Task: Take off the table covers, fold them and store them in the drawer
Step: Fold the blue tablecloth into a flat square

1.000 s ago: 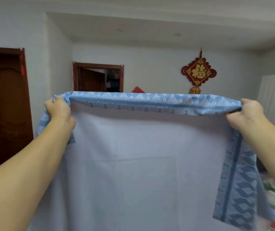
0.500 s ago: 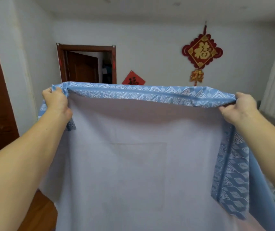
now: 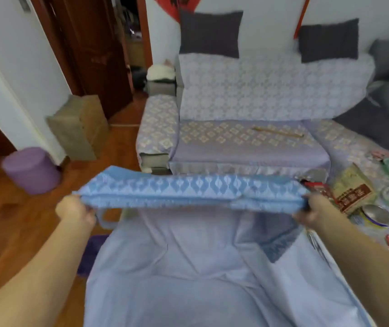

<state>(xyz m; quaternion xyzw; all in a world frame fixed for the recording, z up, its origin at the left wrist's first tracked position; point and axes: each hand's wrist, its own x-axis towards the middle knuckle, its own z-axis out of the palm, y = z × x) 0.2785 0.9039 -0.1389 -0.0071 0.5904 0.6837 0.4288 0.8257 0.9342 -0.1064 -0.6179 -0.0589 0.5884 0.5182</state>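
Note:
A light blue table cover (image 3: 188,267) with a patterned blue border hangs stretched between my two hands and fills the lower middle of the view. My left hand (image 3: 74,212) grips its folded top edge at the left end. At the right end, my right hand (image 3: 311,211) grips the same edge. The plain pale underside faces me and drapes down in loose folds. No drawer is in view.
A patterned sofa (image 3: 247,128) with dark cushions stands ahead. At right, a table (image 3: 363,171) carries a paper bag (image 3: 351,190), a tin (image 3: 375,215) and dishes. A purple bin (image 3: 31,169) and a cardboard box (image 3: 80,128) stand left on the wooden floor.
My view has swung down from the wall to the sofa and floor. Both hands have come down with the cover, whose top edge now lies lower and flatter.

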